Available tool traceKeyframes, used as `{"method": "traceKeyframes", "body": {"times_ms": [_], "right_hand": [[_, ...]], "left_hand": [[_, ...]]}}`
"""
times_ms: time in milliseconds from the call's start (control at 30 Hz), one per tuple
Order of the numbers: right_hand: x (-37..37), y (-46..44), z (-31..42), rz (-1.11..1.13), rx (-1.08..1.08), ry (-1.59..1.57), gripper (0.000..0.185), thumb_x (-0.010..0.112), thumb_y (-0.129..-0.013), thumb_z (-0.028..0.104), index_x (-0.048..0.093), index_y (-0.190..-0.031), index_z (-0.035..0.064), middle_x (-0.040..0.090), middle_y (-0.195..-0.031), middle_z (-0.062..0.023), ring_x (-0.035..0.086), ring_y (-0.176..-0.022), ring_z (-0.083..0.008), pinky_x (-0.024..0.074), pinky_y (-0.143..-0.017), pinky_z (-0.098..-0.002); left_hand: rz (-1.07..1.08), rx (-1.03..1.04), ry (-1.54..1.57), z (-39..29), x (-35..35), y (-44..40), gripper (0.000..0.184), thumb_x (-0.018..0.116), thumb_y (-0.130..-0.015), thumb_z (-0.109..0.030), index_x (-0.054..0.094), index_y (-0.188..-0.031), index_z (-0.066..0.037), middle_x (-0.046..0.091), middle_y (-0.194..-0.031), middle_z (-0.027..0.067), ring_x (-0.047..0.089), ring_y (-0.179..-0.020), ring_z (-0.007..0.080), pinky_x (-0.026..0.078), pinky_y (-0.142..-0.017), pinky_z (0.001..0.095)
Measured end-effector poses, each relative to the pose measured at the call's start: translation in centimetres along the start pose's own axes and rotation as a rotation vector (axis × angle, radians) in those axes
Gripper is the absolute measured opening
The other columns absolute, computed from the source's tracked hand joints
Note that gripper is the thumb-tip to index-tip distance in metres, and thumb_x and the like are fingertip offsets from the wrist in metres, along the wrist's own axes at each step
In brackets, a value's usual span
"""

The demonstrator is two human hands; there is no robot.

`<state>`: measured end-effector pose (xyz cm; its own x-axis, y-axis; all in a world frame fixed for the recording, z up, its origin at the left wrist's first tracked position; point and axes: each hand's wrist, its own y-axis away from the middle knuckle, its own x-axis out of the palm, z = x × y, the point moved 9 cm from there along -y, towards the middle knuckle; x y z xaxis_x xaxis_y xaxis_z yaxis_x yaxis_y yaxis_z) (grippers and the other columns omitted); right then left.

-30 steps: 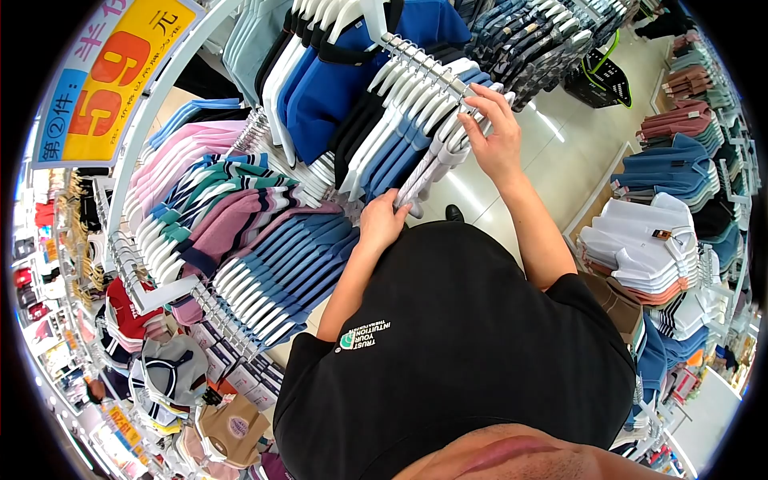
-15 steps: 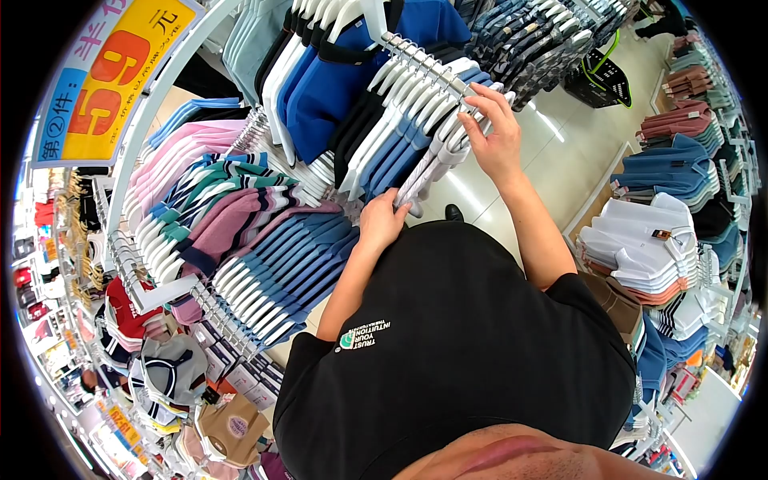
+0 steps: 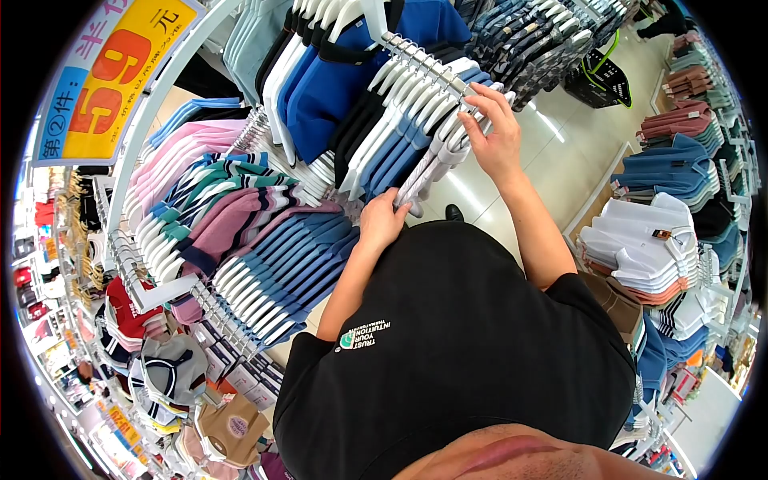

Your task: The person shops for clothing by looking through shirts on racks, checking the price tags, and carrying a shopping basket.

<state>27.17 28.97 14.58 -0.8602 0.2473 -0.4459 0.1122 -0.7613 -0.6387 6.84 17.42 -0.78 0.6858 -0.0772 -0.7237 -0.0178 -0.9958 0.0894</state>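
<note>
Beneath the shiny metal rail, the left hand pinches a pale, folded cloth garment; the right hand, fingers parted and loosely curled, touches smooth, curved hangers at the rail's end.

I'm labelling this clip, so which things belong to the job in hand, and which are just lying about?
In use, it seems:
pale garment, at the left hand
end hangers, at the right hand
metal rail

Just about:
black basket
yellow sign
white shirts
</note>
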Motion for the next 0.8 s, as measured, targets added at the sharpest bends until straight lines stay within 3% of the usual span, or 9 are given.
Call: {"method": "traceKeyframes", "body": {"times_ms": [800], "right_hand": [[-0.07, -0.02, 0.08, 0.0, 0.001, 0.009, 0.024, 0.073, -0.081, 0.006, 0.064, -0.103, 0.0053, 0.063, -0.118, -0.01, 0.063, -0.097, -0.0234, 0.0519, -0.077, -0.032]], "left_hand": [[0.01, -0.011, -0.001, 0.31, 0.26, -0.05, 0.03, 0.068, -0.082, -0.027, 0.062, -0.098, -0.002, 0.064, -0.083, 0.0212, 0.061, -0.079, 0.0415, 0.047, -0.069, 0.0476]]}}
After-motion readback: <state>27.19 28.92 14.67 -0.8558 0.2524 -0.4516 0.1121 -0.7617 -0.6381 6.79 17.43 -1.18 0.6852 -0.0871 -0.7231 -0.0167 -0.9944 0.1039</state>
